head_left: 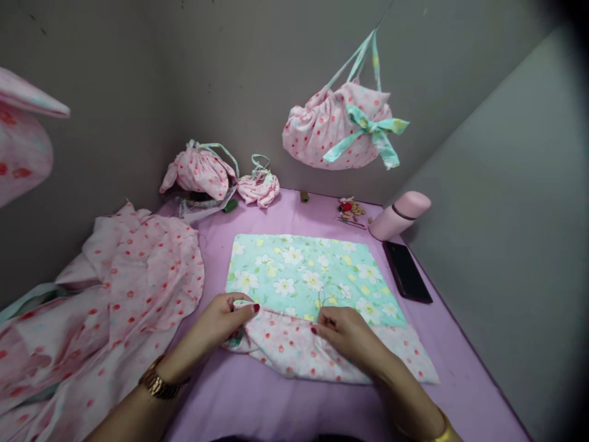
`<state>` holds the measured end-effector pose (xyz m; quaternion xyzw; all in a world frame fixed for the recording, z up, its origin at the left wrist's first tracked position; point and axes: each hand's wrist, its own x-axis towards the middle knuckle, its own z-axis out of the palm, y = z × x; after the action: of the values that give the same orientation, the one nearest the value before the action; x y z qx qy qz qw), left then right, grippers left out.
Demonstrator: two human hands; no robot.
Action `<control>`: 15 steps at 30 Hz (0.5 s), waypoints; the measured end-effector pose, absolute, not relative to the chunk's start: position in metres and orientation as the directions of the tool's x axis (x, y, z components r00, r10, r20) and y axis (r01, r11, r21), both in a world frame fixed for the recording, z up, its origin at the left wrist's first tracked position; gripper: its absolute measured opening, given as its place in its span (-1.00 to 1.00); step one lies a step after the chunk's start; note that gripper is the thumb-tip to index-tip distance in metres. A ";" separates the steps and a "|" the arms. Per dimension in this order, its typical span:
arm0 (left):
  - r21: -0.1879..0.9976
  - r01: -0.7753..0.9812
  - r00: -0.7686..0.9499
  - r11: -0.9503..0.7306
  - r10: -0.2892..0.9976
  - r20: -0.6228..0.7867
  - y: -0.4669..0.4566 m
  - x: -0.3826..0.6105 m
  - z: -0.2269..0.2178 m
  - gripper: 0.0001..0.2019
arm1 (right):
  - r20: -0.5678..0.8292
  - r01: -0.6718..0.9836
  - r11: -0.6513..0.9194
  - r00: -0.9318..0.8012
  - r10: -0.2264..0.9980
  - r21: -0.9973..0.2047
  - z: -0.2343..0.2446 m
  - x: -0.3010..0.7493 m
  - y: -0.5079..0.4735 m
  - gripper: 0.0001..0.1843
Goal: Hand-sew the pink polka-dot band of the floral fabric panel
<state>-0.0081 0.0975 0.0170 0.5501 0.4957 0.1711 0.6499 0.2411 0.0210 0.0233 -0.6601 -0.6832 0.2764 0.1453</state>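
A mint-green floral cloth (pixel 294 270) lies flat on the table, with pink dotted cloth (pixel 294 350) along its near side. My left hand (pixel 230 319) pinches the seam edge at the left end, thumb on top. At the middle of the same seam is my right hand (pixel 343 334), its fingers curled closed. A thin loop of thread (pixel 321 298) shows just beyond the right fingers on the floral cloth. Whatever lies between those fingertips is hidden; I cannot make out a needle.
Pink dotted fabric (pixel 151 264) is heaped at left. A phone (pixel 407 272) and pink bottle (pixel 399 216) stand along the right edge, near a red thread spool (pixel 345 207). Gathered pink pouches (pixel 200 172) sit at the back; a bowed bag (pixel 340 126) hangs above.
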 end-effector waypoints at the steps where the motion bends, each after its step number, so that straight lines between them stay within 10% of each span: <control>1: 0.886 0.352 0.445 0.301 0.779 -0.441 0.095 -0.005 0.017 -0.71 | -0.141 0.832 -0.037 -0.050 0.989 -0.554 0.023 0.246 0.019 -0.74; 5: 0.885 0.448 0.416 0.127 0.846 -0.333 0.088 0.004 0.016 -0.74 | -0.096 0.837 -0.094 0.050 0.994 -0.539 0.023 0.257 0.020 -0.80; 15: 0.890 0.449 0.427 0.081 0.856 -0.293 0.090 0.002 0.011 -0.74 | -0.054 0.297 -0.006 -0.151 0.987 -0.955 0.032 0.183 0.053 -0.84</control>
<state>0.0018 0.0900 0.0110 0.6510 0.5010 0.1892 0.5381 0.1827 0.0532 0.0322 -0.5355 -0.5994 0.4652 0.3709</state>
